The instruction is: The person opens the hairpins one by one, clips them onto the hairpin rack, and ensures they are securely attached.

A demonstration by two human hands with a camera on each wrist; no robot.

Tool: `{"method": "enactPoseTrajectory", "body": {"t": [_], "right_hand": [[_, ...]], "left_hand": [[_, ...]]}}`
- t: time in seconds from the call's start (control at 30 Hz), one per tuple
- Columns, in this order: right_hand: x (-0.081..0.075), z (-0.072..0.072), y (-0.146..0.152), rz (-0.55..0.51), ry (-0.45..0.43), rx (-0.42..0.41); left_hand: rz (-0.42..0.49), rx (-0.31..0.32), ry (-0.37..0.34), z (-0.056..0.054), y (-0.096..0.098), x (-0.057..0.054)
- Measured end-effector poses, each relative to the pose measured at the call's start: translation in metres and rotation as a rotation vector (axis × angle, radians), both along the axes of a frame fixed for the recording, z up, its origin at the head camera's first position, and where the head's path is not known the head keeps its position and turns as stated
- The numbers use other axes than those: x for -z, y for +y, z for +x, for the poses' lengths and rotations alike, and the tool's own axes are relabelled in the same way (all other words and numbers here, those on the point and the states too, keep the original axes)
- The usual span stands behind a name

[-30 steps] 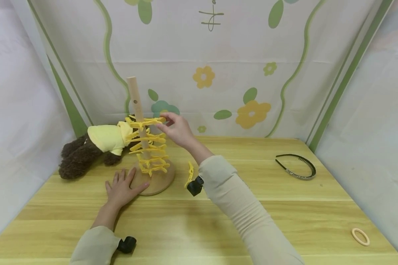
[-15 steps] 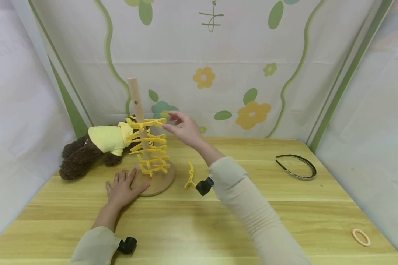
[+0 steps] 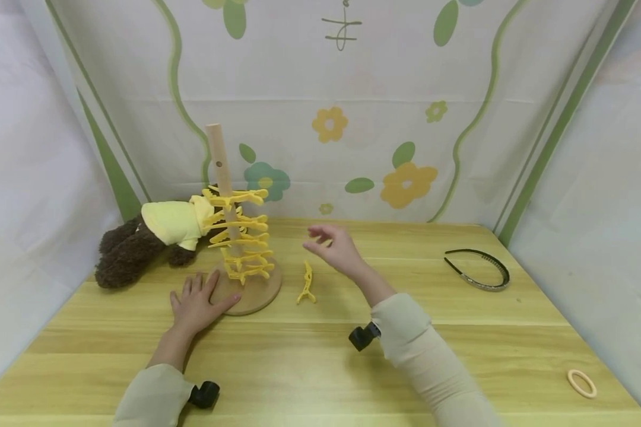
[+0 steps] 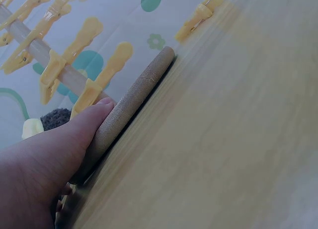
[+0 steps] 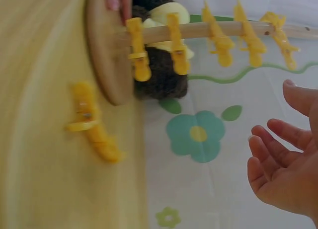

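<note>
A wooden post (image 3: 217, 155) stands upright on a round wooden base (image 3: 252, 301). Several yellow alligator hair clips, such as the topmost hair clip (image 3: 248, 196), are clamped along it one above another. My left hand (image 3: 196, 305) lies with spread fingers at the base's left edge; in the left wrist view its thumb (image 4: 92, 118) rests on the base. A loose yellow hair clip (image 3: 307, 281) lies on the table right of the base. Above and beyond it, my right hand (image 3: 335, 252) is in the air, fingers loosely bent, holding nothing.
A dark brown plush toy (image 3: 125, 252) in a yellow top lies behind the post, its upper end partly hidden. On the right are a black headband (image 3: 490, 284) and, nearer, a pale ring (image 3: 581, 383). White printed fabric walls (image 3: 310, 71) enclose the wooden table (image 3: 278, 373).
The right hand has let go of the topmost hair clip and moved right and down, away from the post. The clip stays on the post. The left hand has not moved.
</note>
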State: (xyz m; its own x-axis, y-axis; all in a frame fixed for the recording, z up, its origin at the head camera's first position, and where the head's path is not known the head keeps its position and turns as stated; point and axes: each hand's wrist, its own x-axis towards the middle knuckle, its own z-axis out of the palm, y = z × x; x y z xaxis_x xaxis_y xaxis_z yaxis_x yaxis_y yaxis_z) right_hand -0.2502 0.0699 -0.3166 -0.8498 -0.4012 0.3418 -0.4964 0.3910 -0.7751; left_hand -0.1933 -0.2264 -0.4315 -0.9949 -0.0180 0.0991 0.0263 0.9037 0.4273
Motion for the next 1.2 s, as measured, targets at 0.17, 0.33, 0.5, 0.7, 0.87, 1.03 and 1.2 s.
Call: {"method": "enactPoseTrajectory", "body": {"t": [0.17, 0.33, 0.5, 0.7, 0.87, 1.03, 1.2], "right_hand": [[0.032, 0.007, 0.006, 0.04, -0.106, -0.041], [0.039, 0.024, 0.011, 0.033, -0.167, -0.087], [0.055, 0.029, 0.012, 0.029, -0.166, -0.1], [0.094, 0.018, 0.011, 0.097, -0.184, -0.081], [0.101, 0.022, 0.006, 0.119, -0.178, -0.018], [0.103, 0.025, 0.004, 0.103, -0.152, 0.064], [0.107, 0.024, 0.007, 0.1, -0.123, 0.14]], "left_hand": [[0.004, 0.001, -0.003, 0.0, 0.001, 0.002], [0.008, -0.002, -0.009, 0.0, 0.001, 0.002], [0.013, -0.005, -0.006, 0.0, 0.001, 0.001], [0.011, 0.002, -0.008, 0.001, 0.0, 0.002], [0.012, -0.004, -0.004, 0.001, -0.001, 0.003], [0.012, -0.007, -0.002, 0.002, -0.002, 0.004], [0.014, -0.002, -0.004, 0.001, -0.001, 0.003]]}}
